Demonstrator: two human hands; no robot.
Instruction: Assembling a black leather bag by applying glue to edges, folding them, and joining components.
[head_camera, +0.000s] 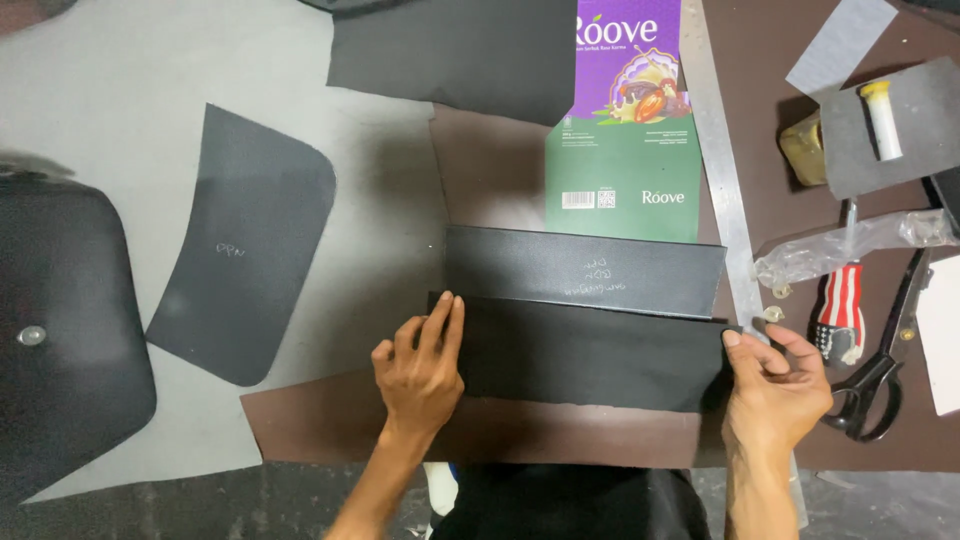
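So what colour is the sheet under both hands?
Black, lying on a brown sheet; the black sheet shows best in the head view.

Left hand (420, 375), right hand (775, 385): bare, forearms unsleeved, no rings.

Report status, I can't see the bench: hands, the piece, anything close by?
Left hand flat on black rectangular sheet, left end. Right hand pinching its right edge. Scissors and screwdriver just right, metal ruler alongside.
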